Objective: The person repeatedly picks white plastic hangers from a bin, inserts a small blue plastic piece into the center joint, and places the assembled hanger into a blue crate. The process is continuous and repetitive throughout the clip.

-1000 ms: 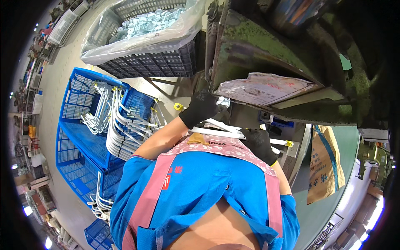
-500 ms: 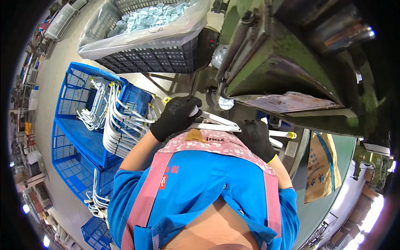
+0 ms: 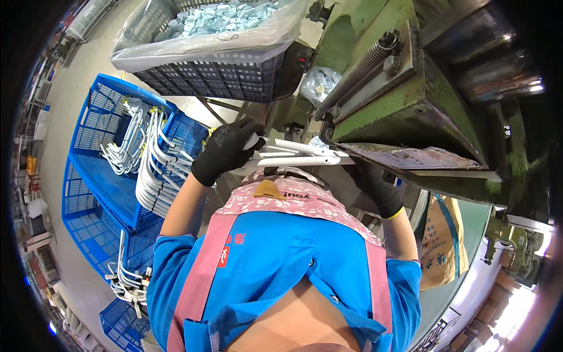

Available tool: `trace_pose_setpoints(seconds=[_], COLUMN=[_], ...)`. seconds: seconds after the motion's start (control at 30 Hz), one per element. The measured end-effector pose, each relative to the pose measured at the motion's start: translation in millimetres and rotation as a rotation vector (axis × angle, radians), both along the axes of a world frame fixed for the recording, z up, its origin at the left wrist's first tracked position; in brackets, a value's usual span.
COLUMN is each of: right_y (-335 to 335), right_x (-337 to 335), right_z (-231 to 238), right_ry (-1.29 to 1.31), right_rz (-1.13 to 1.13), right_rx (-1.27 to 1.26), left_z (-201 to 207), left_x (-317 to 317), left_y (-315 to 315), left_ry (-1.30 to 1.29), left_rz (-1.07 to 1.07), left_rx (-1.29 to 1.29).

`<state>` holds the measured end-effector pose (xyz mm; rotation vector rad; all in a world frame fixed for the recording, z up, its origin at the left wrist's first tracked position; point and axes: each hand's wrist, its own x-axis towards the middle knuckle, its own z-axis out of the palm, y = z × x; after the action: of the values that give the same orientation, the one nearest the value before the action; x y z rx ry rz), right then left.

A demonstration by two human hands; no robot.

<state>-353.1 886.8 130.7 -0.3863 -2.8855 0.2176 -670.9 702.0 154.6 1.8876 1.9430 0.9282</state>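
Note:
My left hand [image 3: 226, 151], in a black glove, is closed with a small white piece [image 3: 251, 141] between thumb and fingers. Beside it lie the left ends of a white tube frame [image 3: 302, 160], whose tubes meet at a joint towards the right. My right hand [image 3: 377, 186], also gloved in black, is closed round the frame's right end; its fingertips are partly hidden under the machine's plate. The frame is held level in front of my pink apron [image 3: 293, 192], just below the green machine [image 3: 399, 111]. A pale round part [image 3: 317, 142] shows behind the joint.
A black crate [image 3: 205, 82] lined with clear plastic holds pale blue pieces at the far left. Blue baskets [image 3: 88, 167] with bent white tubes [image 3: 153, 170] stand at my left. A brown paper sack [image 3: 443, 243] lies at right. A clear bag [image 3: 319, 84] hangs beside the machine.
Both hands and the tube frame have moved away from my body, closer to the machine. My left hand has shifted left, and the frame's right end has gone in under the machine's plate.

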Motion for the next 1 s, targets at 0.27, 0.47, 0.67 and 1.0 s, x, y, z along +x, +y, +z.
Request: trace_pose_setpoints(seconds=[0.27,0.47,0.67,1.0], right_y=[16,27,34,52], right_x=[3,14,28,21], right_z=[-20,-41,-52,-40], right_ry=[0.103,-0.039,-0.584,-0.433], right_rz=[0.044,0.033,0.058,0.079], right_rx=[0.280,0.687,2.246,4.395], left_z=[14,6,-6,-12], left_x=[-4,0,-3,-9], left_y=[14,14,16,24], left_ry=[0.054,0.056,0.016,-0.033], left_rz=[0.047,0.069,0.102,0.109], left_rx=[0.067,0.075,0.068,0.094])
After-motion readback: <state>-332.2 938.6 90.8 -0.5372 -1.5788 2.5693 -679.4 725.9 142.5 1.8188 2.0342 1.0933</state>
